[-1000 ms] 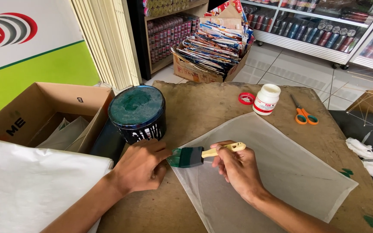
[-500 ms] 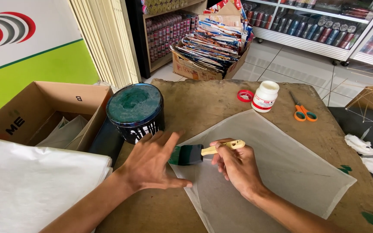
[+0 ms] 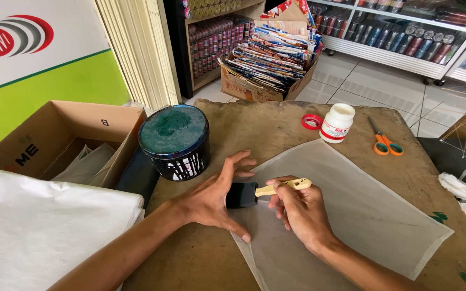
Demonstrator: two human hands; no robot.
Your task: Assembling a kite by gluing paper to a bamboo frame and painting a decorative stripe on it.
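Two bare hands work over a thin white paper sheet [image 3: 351,210] on the brown table [image 3: 276,124]. Right hand [image 3: 303,213] has its fingers closed around the pale wooden handle of a paintbrush [image 3: 260,191], dark bristles resting at the sheet's left corner. Left hand [image 3: 211,199] is spread open, pressing beside the bristles. Paint can [image 3: 175,141] stands near.

i see my own two arms coming up bare from the bottom edge, no sleeves, gloves, watch or rings on them, the left hand [image 3: 211,199] and the right hand [image 3: 300,213] both uncovered, with short plain fingernails.
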